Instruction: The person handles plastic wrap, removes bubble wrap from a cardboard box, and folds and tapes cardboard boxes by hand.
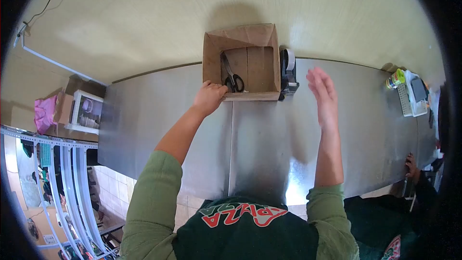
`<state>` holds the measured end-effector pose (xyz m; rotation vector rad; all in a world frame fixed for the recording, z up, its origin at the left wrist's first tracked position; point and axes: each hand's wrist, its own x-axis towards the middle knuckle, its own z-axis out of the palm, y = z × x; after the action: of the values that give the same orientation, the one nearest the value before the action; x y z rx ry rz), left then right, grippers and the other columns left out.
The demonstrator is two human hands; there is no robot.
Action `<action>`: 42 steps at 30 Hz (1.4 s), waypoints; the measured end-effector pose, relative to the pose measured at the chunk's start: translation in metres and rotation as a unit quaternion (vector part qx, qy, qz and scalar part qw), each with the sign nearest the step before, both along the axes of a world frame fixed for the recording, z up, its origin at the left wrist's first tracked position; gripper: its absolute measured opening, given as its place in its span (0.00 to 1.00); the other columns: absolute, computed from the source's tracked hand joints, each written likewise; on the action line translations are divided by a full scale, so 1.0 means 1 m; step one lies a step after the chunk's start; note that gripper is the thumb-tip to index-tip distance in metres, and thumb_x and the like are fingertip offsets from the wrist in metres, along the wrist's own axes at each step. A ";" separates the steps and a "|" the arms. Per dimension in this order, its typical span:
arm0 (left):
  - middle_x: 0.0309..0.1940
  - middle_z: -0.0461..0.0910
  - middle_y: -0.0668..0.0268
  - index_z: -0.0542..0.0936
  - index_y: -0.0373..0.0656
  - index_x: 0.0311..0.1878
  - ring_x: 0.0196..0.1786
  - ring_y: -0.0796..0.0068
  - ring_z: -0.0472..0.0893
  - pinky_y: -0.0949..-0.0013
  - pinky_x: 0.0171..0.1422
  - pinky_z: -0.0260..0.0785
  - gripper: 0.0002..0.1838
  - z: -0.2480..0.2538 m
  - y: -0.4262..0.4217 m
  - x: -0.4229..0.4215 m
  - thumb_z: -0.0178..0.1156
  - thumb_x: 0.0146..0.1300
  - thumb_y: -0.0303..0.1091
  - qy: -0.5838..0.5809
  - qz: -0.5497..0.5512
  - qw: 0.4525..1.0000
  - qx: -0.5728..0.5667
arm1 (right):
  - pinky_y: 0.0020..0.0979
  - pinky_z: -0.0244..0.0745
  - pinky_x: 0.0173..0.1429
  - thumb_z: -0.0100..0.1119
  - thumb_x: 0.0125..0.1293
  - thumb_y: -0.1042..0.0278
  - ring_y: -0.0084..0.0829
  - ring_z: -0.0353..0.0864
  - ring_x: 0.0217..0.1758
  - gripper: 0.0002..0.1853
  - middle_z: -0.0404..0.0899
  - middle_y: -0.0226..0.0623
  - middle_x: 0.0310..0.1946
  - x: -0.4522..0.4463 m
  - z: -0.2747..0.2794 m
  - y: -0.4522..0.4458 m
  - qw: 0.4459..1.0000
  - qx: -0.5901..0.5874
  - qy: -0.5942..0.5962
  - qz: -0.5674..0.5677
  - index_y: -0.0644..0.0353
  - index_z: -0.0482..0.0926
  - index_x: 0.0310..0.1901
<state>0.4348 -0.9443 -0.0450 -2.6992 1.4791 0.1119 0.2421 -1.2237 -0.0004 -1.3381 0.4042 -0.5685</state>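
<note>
Shelving [57,140], white metal, sits far L, w/ pink bag [45,114] above it in view. White-framed container [83,128] w/ dishware-like items stands near L end of the metal tabletop [144,115].

L hand [209,98] grips near rim of open-topped cardboard box [243,33], at its near-L corner, fingers over the edge. Box is by tabletop's far edge, approx mid-length, close to the wall. Inside: scissors [231,73], black handles toward the near-L corner, right by the L fingers; blades point away. Tape dispenser [287,74] w/ roll is just beside box's R wall; can't tell if they touch.

R hand [322,94] is open, holding nothing visible, fingers loosely extended over tabletop, R of dispenser. White basket [405,110] w/ assorted items is near the far R corner, yellow-green tub [395,79] at its L side. Co-worker's hand [411,166] is at near R edge.

Risks, my read: a one-handed pull could twist box & bump dispenser. Tipping could slide scissors; reaching in blind could nick fingers on blades. Tugging hard on the rim may bend or tear it, cardboard being thin.
</note>
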 end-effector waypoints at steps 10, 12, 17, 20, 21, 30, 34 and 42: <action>0.63 0.61 0.62 0.64 0.51 0.64 0.66 0.60 0.60 0.45 0.69 0.49 0.40 0.044 0.033 -0.068 0.70 0.46 0.45 -0.106 0.089 0.975 -0.174 | 0.28 0.66 0.57 0.52 0.67 0.68 0.26 0.72 0.54 0.18 0.72 0.37 0.53 -0.110 -0.078 0.058 0.991 0.004 0.110 0.081 0.61 0.68 0.57; 0.63 0.61 0.60 0.64 0.50 0.64 0.65 0.59 0.61 0.45 0.68 0.51 0.39 0.031 0.065 -0.095 0.69 0.48 0.45 -0.085 0.098 0.971 -0.199 | 0.28 0.68 0.54 0.52 0.67 0.68 0.26 0.73 0.52 0.18 0.72 0.36 0.53 -0.117 -0.084 0.053 0.988 -0.022 0.126 0.089 0.60 0.68 0.57; 0.65 0.55 0.51 0.51 0.45 0.69 0.64 0.50 0.63 0.47 0.60 0.65 0.46 -0.012 0.072 -0.131 0.66 0.53 0.50 0.311 0.331 0.793 -0.407 | 0.26 0.69 0.52 0.53 0.65 0.72 0.23 0.72 0.47 0.16 0.73 0.33 0.49 -0.099 -0.078 0.048 0.994 -0.041 0.068 0.079 0.59 0.70 0.54; 0.67 0.49 0.44 0.41 0.44 0.70 0.62 0.41 0.64 0.48 0.53 0.72 0.53 0.003 0.002 -0.137 0.64 0.54 0.55 0.574 0.468 0.450 -0.499 | 0.25 0.69 0.51 0.53 0.65 0.73 0.22 0.72 0.45 0.16 0.74 0.33 0.48 -0.086 -0.055 0.071 0.994 -0.056 0.013 0.096 0.59 0.70 0.54; 0.67 0.47 0.42 0.37 0.44 0.71 0.61 0.39 0.64 0.48 0.52 0.73 0.56 0.004 -0.021 -0.134 0.64 0.53 0.57 0.610 0.463 0.407 -0.498 | 0.25 0.69 0.49 0.53 0.64 0.73 0.22 0.73 0.45 0.16 0.74 0.33 0.48 -0.085 -0.054 0.083 0.993 -0.068 0.016 0.100 0.59 0.70 0.54; 0.63 0.54 0.42 0.53 0.35 0.64 0.57 0.33 0.65 0.42 0.54 0.73 0.28 -0.041 -0.131 -0.066 0.46 0.67 0.38 0.635 0.373 0.381 -0.559 | 0.30 0.73 0.48 0.54 0.63 0.72 0.30 0.75 0.46 0.16 0.71 0.40 0.47 -0.157 -0.103 0.152 0.970 -0.089 0.096 0.203 0.60 0.70 0.53; 0.55 0.64 0.43 0.60 0.30 0.56 0.56 0.41 0.68 0.41 0.56 0.71 0.19 -0.028 -0.109 -0.061 0.40 0.63 0.27 0.617 0.470 0.258 -0.577 | 0.32 0.75 0.47 0.55 0.62 0.74 0.34 0.77 0.45 0.16 0.70 0.43 0.47 -0.183 -0.129 0.141 0.974 -0.088 0.110 0.178 0.60 0.70 0.52; 0.53 0.71 0.46 0.65 0.31 0.58 0.56 0.47 0.73 0.51 0.61 0.71 0.24 0.029 -0.001 -0.080 0.46 0.60 0.32 0.583 0.442 0.386 -0.563 | 0.30 0.74 0.48 0.54 0.62 0.74 0.32 0.77 0.45 0.15 0.71 0.42 0.48 -0.184 -0.134 0.088 0.981 -0.078 0.134 0.113 0.61 0.71 0.51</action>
<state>0.3543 -0.9456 -0.0156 -4.2656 -1.2770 2.0936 0.0581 -1.1359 -0.1349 -1.5953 0.4253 -0.2350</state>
